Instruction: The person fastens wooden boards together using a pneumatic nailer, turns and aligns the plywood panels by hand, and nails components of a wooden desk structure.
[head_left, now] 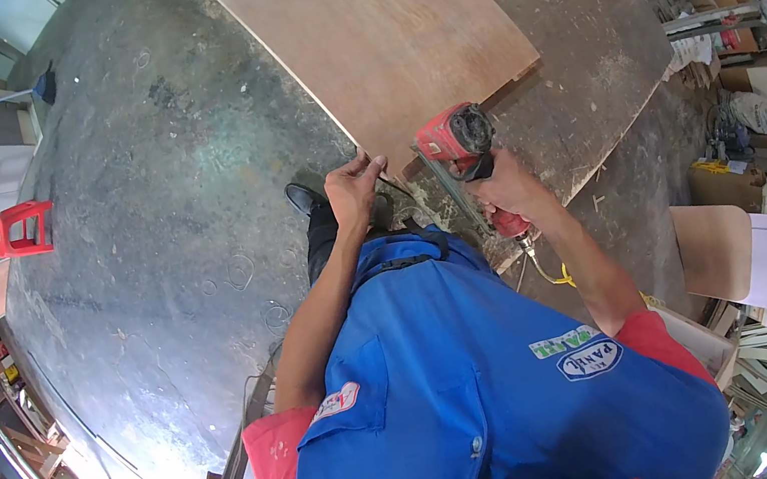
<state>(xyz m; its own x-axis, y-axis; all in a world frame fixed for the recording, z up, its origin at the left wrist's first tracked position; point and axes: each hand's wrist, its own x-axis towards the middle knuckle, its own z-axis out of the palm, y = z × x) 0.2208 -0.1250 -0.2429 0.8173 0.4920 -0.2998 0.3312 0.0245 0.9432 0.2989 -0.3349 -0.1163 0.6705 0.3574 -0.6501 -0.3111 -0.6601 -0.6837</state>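
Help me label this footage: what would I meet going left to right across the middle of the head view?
Red plastic stool, black shoe, left hand, red-and-black pneumatic nailer in the right hand, tan round-cornered board.

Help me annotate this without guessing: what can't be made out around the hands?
All in the head view:
- Pneumatic nailer: its nose is hidden beneath its own head.
- Right hand: some fingers are hidden by the nailer's grip.
- Left hand: what its fingertips pinch is too small to tell.
- Plywood sheet: its far end is cut off by the upper edge.
- Yellow air hose: its onward run is hidden behind the right forearm.
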